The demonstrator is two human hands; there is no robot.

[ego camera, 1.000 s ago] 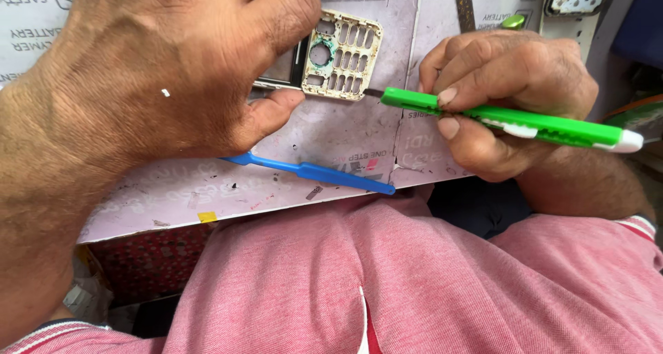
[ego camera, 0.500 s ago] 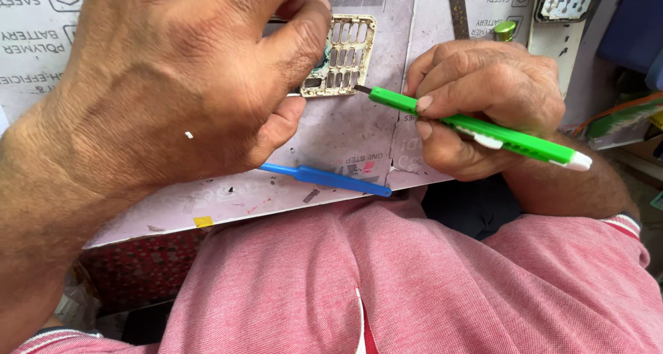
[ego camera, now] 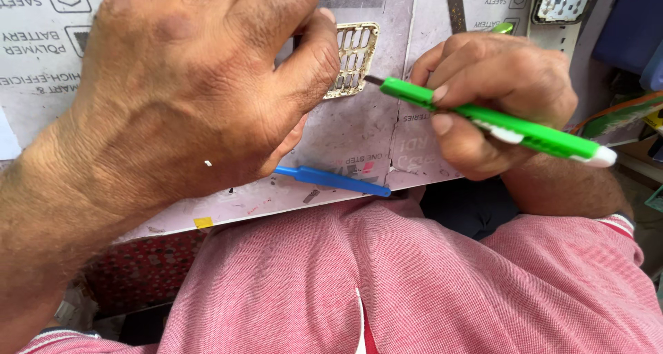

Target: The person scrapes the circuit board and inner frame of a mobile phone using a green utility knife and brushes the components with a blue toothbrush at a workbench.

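My left hand [ego camera: 200,98] is curled tight around a small cream frame [ego camera: 353,58] full of slots, up near twelve o'clock on my lap board [ego camera: 359,140]. I pinch it with my thumb so it does not slide. My right hand [ego camera: 494,102], over at two o'clock, is closed around a green tool [ego camera: 494,119], held like a pencil so I can aim it. Its dark metal tip touches the frame's right edge. A blue stick [ego camera: 331,180] lies flat on the board near six o'clock, close by my left hand.
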